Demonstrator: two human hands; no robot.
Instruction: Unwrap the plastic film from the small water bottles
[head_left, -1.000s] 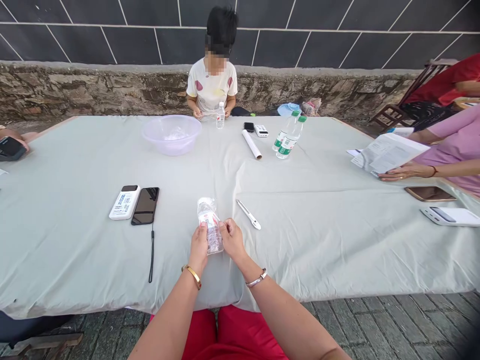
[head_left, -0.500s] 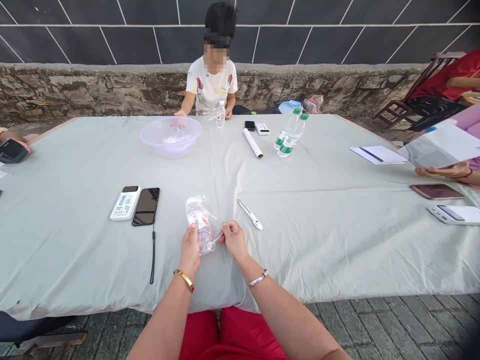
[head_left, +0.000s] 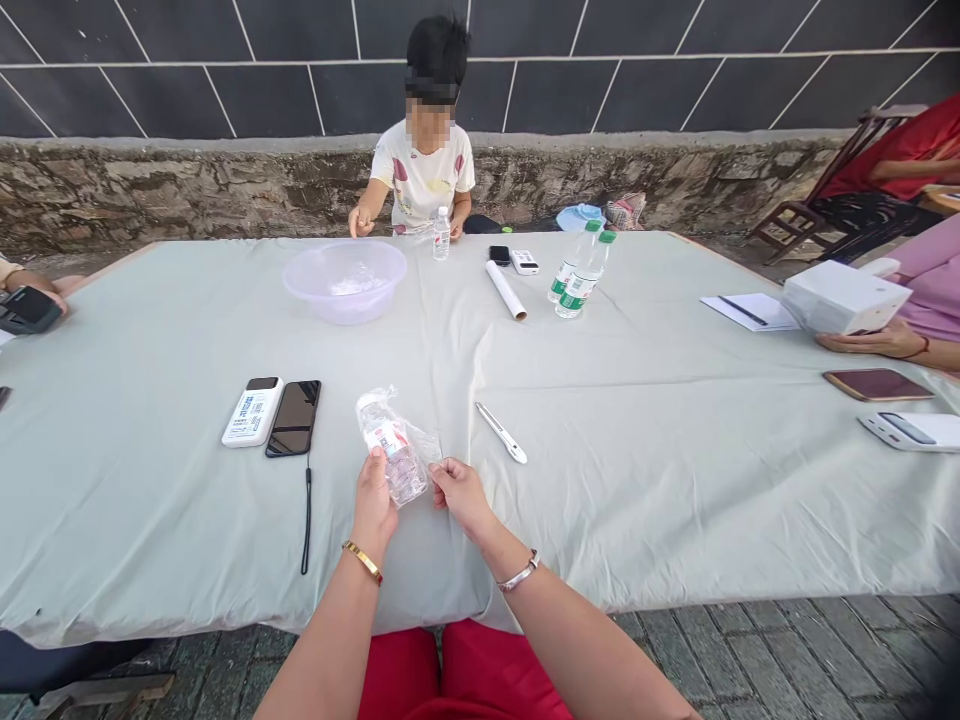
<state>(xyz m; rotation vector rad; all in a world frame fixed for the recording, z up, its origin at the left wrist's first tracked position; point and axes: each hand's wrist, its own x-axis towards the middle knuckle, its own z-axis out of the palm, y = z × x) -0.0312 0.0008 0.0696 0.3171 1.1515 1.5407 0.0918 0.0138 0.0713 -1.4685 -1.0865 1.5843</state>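
Observation:
My left hand [head_left: 374, 500] is closed around the lower left side of a small clear water bottle [head_left: 391, 445] with a white cap and a red and white label. The bottle tilts to the left above the cloth. Loose clear plastic wrap [head_left: 421, 445] surrounds it and stands out on its right side. With fingertips pinched together, my right hand [head_left: 459, 488] grips the edge of this wrap beside the bottle's base. A white utility knife [head_left: 501, 433] lies just beyond my right hand.
On the pale tablecloth [head_left: 637, 480] are a white power bank [head_left: 253, 412], a black phone [head_left: 293, 418] with a strap, a lilac basin [head_left: 345, 310] holding clear plastic, a paper roll [head_left: 505, 290] and two green-capped bottles [head_left: 576, 290]. A person [head_left: 424, 170] sits opposite; others sit at both sides.
The bottle and both my hands have shifted slightly left, with the wrap pulled out to the right. The person opposite has lifted a hand out of the basin. At right, a person's white item has turned.

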